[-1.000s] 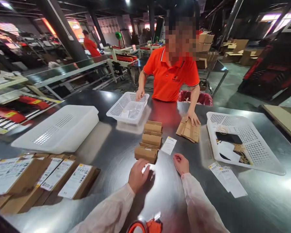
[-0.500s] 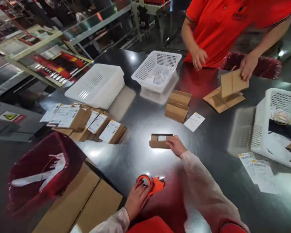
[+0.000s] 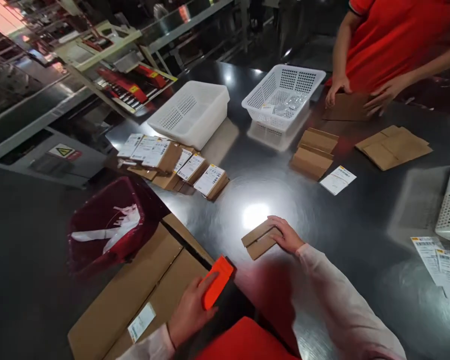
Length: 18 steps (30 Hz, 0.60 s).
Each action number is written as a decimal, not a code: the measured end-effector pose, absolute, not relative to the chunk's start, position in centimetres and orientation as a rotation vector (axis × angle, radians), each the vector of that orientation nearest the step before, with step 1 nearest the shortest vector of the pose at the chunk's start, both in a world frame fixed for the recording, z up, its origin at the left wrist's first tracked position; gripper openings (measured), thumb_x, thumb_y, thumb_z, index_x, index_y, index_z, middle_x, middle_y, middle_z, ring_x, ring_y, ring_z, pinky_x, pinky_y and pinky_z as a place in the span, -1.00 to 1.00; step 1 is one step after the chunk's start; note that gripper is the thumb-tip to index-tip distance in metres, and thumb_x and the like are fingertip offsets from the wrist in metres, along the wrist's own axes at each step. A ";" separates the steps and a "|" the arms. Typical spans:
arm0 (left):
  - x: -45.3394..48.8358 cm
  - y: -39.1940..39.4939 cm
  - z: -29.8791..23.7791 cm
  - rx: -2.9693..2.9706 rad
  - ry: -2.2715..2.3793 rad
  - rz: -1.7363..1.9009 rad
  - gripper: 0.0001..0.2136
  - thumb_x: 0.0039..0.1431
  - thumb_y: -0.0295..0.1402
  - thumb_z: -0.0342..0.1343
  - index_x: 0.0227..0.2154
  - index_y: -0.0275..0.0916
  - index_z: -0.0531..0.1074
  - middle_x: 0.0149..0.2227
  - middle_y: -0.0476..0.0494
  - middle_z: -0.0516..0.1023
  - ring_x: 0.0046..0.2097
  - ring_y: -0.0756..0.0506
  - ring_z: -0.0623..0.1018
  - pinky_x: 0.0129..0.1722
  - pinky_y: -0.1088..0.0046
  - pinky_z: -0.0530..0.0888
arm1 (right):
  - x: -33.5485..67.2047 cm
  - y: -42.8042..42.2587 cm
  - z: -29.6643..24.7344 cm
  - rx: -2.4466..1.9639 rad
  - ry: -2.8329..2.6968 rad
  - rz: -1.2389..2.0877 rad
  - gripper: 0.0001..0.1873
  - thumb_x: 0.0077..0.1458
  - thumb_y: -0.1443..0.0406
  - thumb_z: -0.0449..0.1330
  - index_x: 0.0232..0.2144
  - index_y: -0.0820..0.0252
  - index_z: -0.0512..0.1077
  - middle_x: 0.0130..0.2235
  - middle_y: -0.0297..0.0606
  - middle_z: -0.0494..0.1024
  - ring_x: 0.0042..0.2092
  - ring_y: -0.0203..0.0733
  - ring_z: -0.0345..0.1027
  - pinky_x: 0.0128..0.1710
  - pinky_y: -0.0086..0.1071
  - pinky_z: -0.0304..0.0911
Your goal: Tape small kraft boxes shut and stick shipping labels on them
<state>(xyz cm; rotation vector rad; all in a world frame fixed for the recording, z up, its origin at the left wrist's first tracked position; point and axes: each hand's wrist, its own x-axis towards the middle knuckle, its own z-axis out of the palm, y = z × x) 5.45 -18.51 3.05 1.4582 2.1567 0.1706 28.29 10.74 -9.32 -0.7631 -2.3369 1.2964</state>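
Observation:
My right hand [image 3: 286,235] grips the right end of a small brown cardboard box [image 3: 260,241] on the shiny metal table [image 3: 322,280]; its top flaps are folded over, with a seam running between them. In my left hand [image 3: 195,307] is an orange tape dispenser [image 3: 218,282], raised near the table's front edge, left of the box. The fingers wrap round the dispenser, and its tape roll is hidden from view.
Labelled boxes [image 3: 210,181] are stacked at left, before an upturned white basket [image 3: 195,107]. Beyond stand another basket [image 3: 281,95], an open carton [image 3: 315,150], a label [image 3: 338,180] and flat cardboard [image 3: 393,147]. A co-worker's hands [image 3: 337,90] hold a box. A red bin [image 3: 97,240] stands left.
My left hand has lifted the tape dispenser and moved left. The small box's flaps are now folded over, and it is turned and lower. The co-worker has set cardboard down. The view has shifted.

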 end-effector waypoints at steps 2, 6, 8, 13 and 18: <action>5.4 -18.3 4.0 1.466 2.176 0.259 -0.39 -0.10 -0.41 0.12 0.13 -0.14 0.41 -0.19 -0.19 0.57 -0.25 -0.16 0.61 -0.23 0.33 0.57 | 27.2 10.1 -9.4 -0.737 -2.332 1.289 -0.71 0.18 0.18 0.11 -0.11 0.11 0.51 0.22 -0.11 0.35 0.19 -0.03 0.25 0.19 -0.02 0.20; 5.3 -16.7 4.5 1.580 2.186 0.418 -0.42 -0.12 -0.42 0.05 0.08 -0.11 0.45 -0.24 -0.15 0.56 -0.31 -0.11 0.58 -0.29 0.39 0.55 | 26.2 9.5 -9.8 -0.639 -2.350 1.357 -0.69 0.22 0.17 0.06 -0.13 0.07 0.55 0.22 -0.19 0.38 0.21 -0.09 0.27 0.20 -0.09 0.21; 5.6 -15.2 4.5 1.640 2.158 0.476 -0.45 -0.12 -0.41 0.05 0.03 -0.12 0.50 -0.27 -0.15 0.55 -0.35 -0.10 0.56 -0.31 0.39 0.55 | 26.0 9.5 -9.8 -0.580 -2.374 1.409 -0.68 0.22 0.17 0.06 -0.13 0.08 0.56 0.21 -0.20 0.39 0.19 -0.11 0.30 0.19 -0.13 0.24; 7.9 -11.2 3.9 1.644 2.081 0.386 -0.43 -0.14 -0.40 0.08 0.05 -0.12 0.50 -0.30 -0.18 0.52 -0.37 -0.14 0.55 -0.32 0.29 0.54 | 25.6 9.7 -9.3 -0.559 -2.398 1.458 -0.68 0.23 0.18 0.05 -0.12 0.08 0.56 0.22 -0.22 0.38 0.18 -0.12 0.31 0.18 -0.16 0.25; 9.2 -11.4 3.7 1.472 2.082 0.115 -0.40 -0.15 -0.43 0.10 0.08 -0.16 0.48 -0.24 -0.31 0.56 -0.29 -0.30 0.61 -0.23 0.10 0.54 | 25.4 8.7 -8.3 -0.627 -2.522 1.238 -0.66 0.25 0.22 0.03 -0.13 0.13 0.57 0.18 -0.10 0.42 0.09 0.02 0.34 0.08 -0.03 0.27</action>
